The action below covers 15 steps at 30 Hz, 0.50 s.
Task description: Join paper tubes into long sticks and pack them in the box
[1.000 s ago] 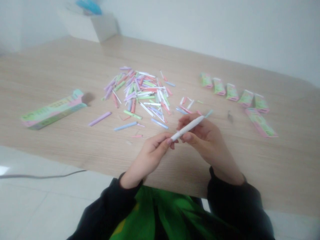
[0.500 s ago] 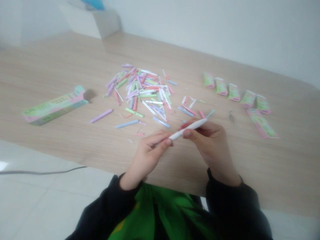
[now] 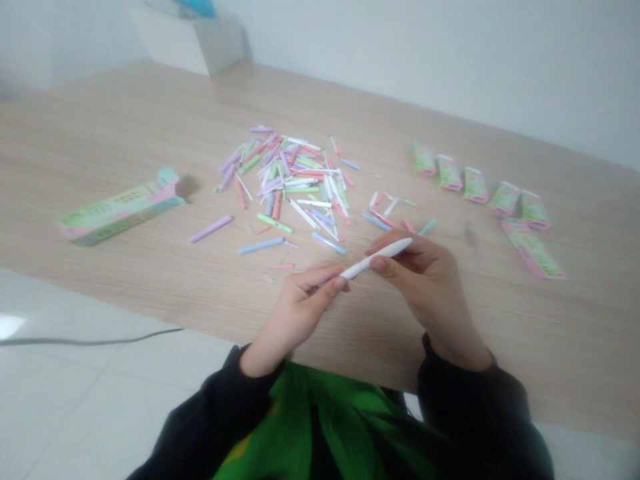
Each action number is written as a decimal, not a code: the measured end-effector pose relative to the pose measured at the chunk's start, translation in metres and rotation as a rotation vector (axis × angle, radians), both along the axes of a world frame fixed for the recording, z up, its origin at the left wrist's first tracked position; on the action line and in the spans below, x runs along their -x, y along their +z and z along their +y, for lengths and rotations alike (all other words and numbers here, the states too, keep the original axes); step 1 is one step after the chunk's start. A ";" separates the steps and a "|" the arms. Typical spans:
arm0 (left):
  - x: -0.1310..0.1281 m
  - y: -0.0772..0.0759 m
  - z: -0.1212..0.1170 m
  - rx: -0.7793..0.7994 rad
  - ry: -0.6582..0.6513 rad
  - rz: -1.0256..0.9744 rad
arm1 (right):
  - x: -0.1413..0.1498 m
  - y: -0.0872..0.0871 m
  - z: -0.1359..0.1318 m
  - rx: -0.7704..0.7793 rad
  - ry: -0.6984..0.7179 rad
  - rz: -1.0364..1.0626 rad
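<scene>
Between the hands [image 3: 425, 283], a slim white paper roll [image 3: 377, 259] tapers leftward.

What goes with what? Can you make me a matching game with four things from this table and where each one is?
Things:
1. White rolled stick
2. Lilac stick
3. Long green-and-pink box
4. Small green-and-pink packets

Places:
A. In a row on the right of the table
B. Between the left hand and right hand
C. Far left of the table
D. Just below the heap of sticks

Pairs: 1-B, 2-D, 3-C, 4-A
</scene>
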State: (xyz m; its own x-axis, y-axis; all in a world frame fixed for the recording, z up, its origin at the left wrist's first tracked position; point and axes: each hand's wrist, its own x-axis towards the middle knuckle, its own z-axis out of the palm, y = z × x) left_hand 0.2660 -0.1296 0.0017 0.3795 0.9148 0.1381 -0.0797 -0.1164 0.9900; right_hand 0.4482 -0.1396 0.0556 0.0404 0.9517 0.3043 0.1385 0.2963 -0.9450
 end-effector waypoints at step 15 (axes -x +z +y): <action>0.003 0.002 0.001 0.024 -0.023 -0.026 | -0.008 0.000 -0.003 0.032 0.088 -0.064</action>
State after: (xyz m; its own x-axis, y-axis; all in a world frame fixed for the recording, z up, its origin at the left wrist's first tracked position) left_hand 0.2635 -0.1284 0.0034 0.3969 0.9091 0.1265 -0.1082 -0.0905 0.9900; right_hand 0.4557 -0.1427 0.0560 -0.0627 0.9599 0.2734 0.1740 0.2802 -0.9440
